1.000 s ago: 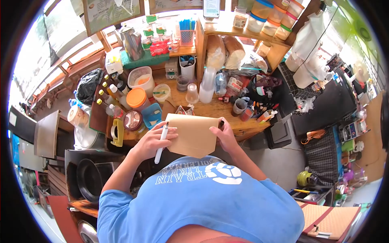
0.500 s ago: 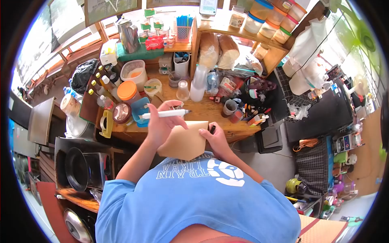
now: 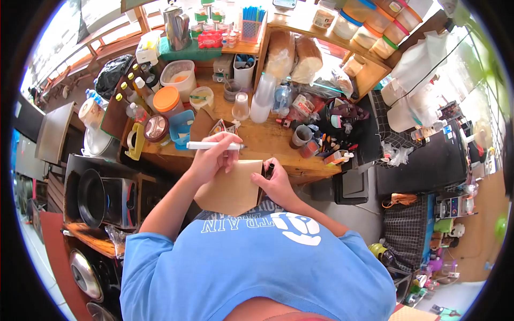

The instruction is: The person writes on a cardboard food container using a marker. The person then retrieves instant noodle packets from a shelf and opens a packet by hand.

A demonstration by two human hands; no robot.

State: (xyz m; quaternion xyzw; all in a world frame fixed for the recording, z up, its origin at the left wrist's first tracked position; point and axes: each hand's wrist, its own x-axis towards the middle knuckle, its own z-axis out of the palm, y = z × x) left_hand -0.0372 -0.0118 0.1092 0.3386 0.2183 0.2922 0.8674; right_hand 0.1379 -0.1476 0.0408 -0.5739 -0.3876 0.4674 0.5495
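Note:
My left hand (image 3: 213, 160) is closed around a white marker (image 3: 206, 145), held roughly level above the top left edge of a brown paper piece (image 3: 231, 188). The marker's dark tip points right. My right hand (image 3: 276, 182) grips the paper's right edge, thumb on its face, with a small black cap (image 3: 269, 170) between the fingers. The paper lies in front of my chest, its lower edge near my blue shirt. Just beyond my left hand are a blue container (image 3: 181, 127) and an orange-lidded tub (image 3: 167, 100) on the wooden counter (image 3: 257, 140).
Bottles (image 3: 138, 112) stand at the counter's left. Bread loaves (image 3: 308, 60) sit under a shelf beside clear cups (image 3: 263, 99). A frying pan (image 3: 92, 198) is at lower left, a dark bin (image 3: 352, 186) at right. Stacked containers (image 3: 369, 32) occupy the shelf at upper right.
From an upright hold at the paper's left edge, my left hand has lifted the marker and turned it level. The paper has shifted left and tilted, still in my right hand.

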